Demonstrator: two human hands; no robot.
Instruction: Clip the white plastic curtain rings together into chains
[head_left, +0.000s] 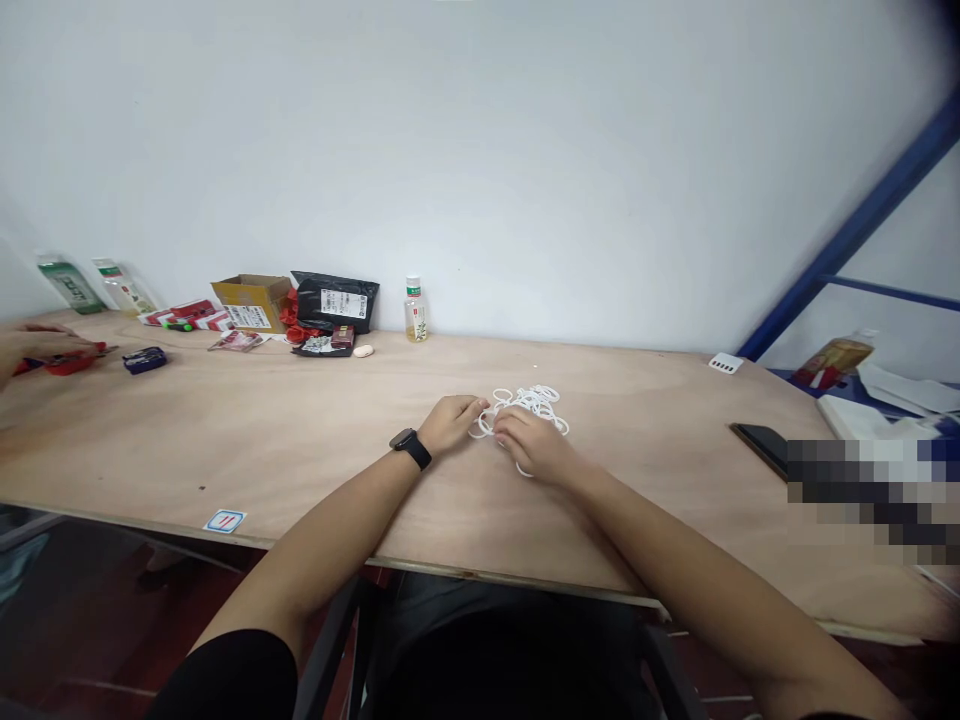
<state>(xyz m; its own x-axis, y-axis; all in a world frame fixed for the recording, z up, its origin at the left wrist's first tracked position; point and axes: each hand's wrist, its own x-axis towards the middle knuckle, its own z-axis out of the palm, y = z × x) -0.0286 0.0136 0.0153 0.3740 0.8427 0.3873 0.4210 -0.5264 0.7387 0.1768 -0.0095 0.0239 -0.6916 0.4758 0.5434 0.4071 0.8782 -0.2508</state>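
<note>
A loose tangle of white cord (531, 402) lies in loops on the wooden table before me. My left hand (448, 422), with a black watch on the wrist, is at the left edge of the tangle, thumb and fingers closed on a loop of the cord. Over the near side of the pile, my right hand (531, 443) has its fingers curled and pinched on the cord. A short loop shows beneath that hand. The fingers cover part of the cord, so the exact grip is hidden.
Along the wall stand a bottle (417, 312), a black package (336, 302) and an open cardboard box (253, 302). Another person's hand (37, 345) holds something red at far left. A white power strip (725, 363) and a dark phone (761, 448) lie to the right on the table (300, 430).
</note>
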